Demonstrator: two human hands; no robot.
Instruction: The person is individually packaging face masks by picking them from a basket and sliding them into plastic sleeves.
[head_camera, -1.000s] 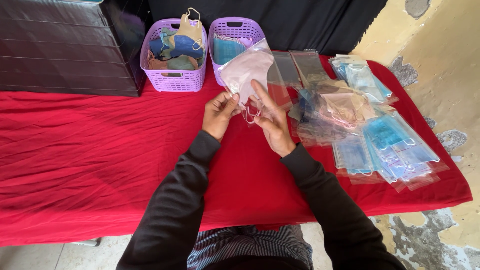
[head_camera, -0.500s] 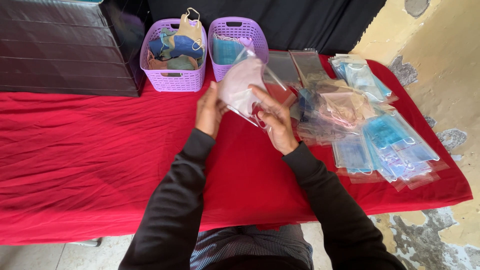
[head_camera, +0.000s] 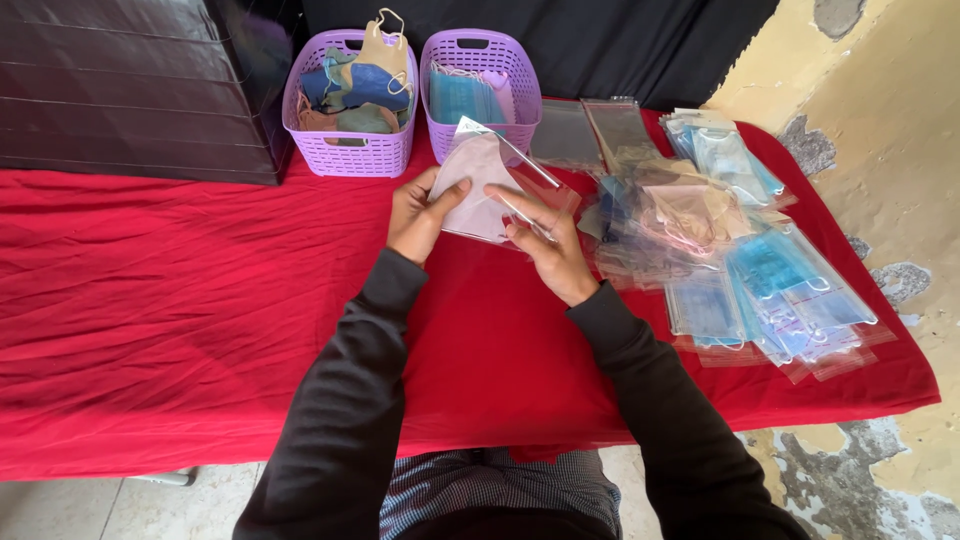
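Note:
A pale pink face mask (head_camera: 478, 178) sits partly inside a clear plastic sleeve (head_camera: 540, 193), held up just above the red tablecloth (head_camera: 180, 290). My left hand (head_camera: 417, 215) grips the mask's left edge, thumb lying across its front. My right hand (head_camera: 545, 245) pinches the clear sleeve at its lower right, fingers spread along the plastic. Both arms wear black sleeves.
Two purple baskets stand at the back: the left basket (head_camera: 350, 152) holds mixed cloth masks, the right basket (head_camera: 482, 125) blue and pink ones. Several bagged masks (head_camera: 760, 280) lie piled at the right, empty clear sleeves (head_camera: 590, 130) behind them. A dark box (head_camera: 130, 90) fills the back left.
The mask and sleeve have tilted and dropped lower toward the cloth. My left hand shifted from the mask's bottom edge to its left side, while my right hand slid along the sleeve.

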